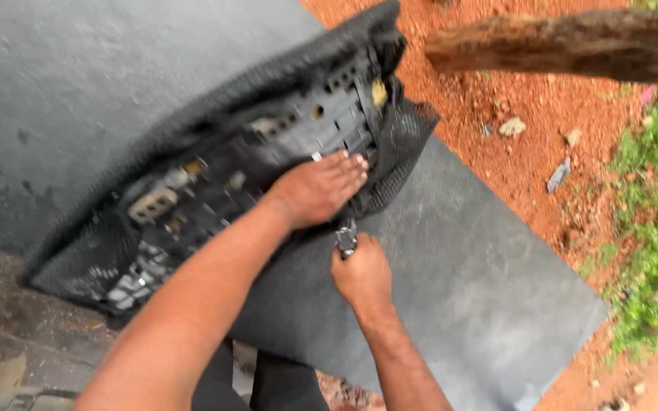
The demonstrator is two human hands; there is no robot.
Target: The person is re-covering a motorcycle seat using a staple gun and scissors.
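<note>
- I see my left hand flat on the black seat panel, so the panel may shift
- My right hand, fist closed around a small metal tool, could slip onto the grey slab

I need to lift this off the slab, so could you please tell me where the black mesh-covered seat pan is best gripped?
Probably by the long mesh-wrapped rim on the far side of the seat pan, coming over the top. It lies underside up on the grey slab; that edge is continuous and free, while the left hand presses the ribbed plastic and the right hand works a small metal tool at the near edge.
</note>
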